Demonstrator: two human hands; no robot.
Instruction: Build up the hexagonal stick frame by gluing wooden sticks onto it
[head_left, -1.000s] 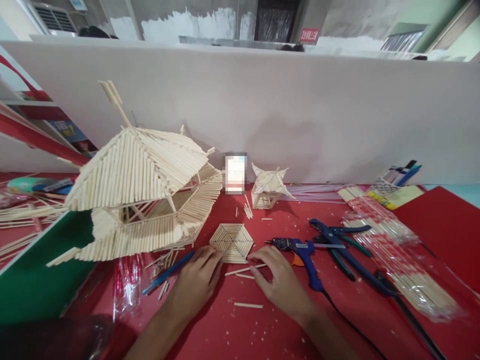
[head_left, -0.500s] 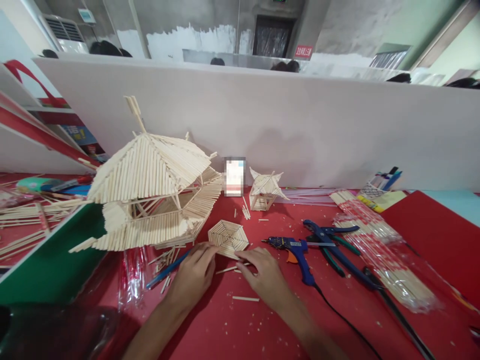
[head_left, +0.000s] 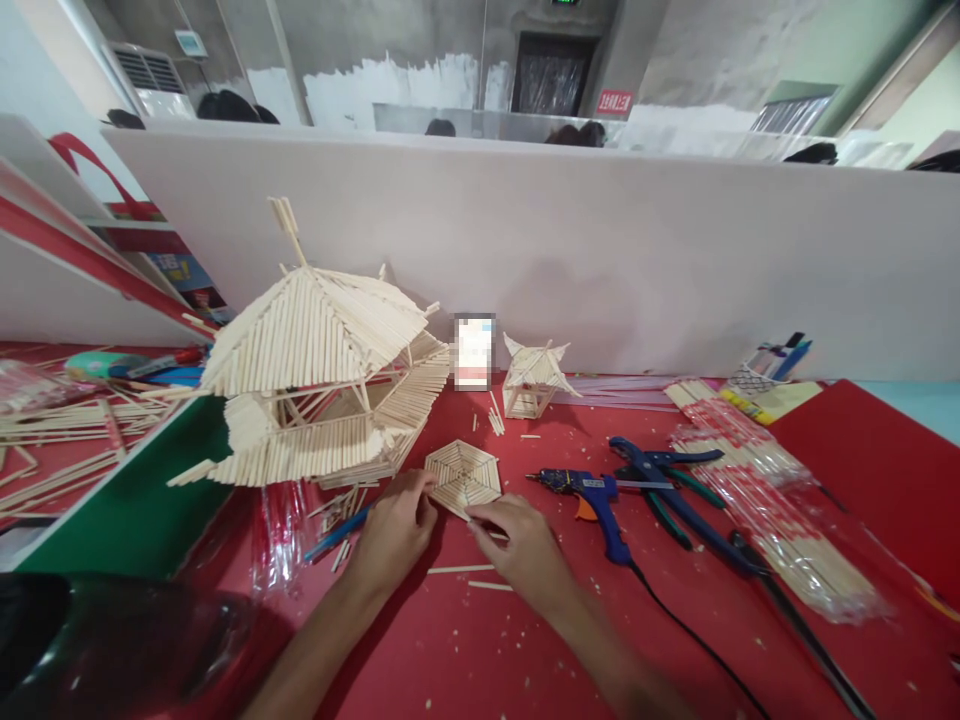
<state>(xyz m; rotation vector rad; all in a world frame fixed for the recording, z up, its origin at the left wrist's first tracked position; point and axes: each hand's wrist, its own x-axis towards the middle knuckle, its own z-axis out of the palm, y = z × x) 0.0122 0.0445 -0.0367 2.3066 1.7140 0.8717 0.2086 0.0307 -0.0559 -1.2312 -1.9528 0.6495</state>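
Hexagon panel (head_left: 463, 476) of glued sticks is seen lying flat on the red mat (head_left: 480, 650), just in front of the large stick pavilion (head_left: 322, 380) and to the left of the glue gun (head_left: 592, 495).

The panel's near left edge is touched by the left hand (head_left: 394, 530), fingers curled and pressed against it. The near right edge is met by the right hand (head_left: 517, 545); a thin stick (head_left: 484, 522) appears to be pinched between its thumb and forefinger at the rim, though the grip itself is partly hidden. Neither hand is clenched.

Risks, as judged:
- The panel could be skidded on the smooth mat if the left hand's pressure is uneven.
- The stick could be set crooked, since it is held only at one end.
- Loose sticks (head_left: 461, 570) lying just nearer than the panel could be swept off by a wrist.
- The gun's nozzle is pointed toward the panel from the right; a burn or a stray glue thread is possible if the right hand drifts that way.

Pose: both forearms are brought in from the near edge, converging on the panel, wrists low, palms down.

Further right of the panel, blue pliers (head_left: 660, 475) and bagged sticks (head_left: 772, 520) are noted; behind it, a small stick lantern (head_left: 532, 378).
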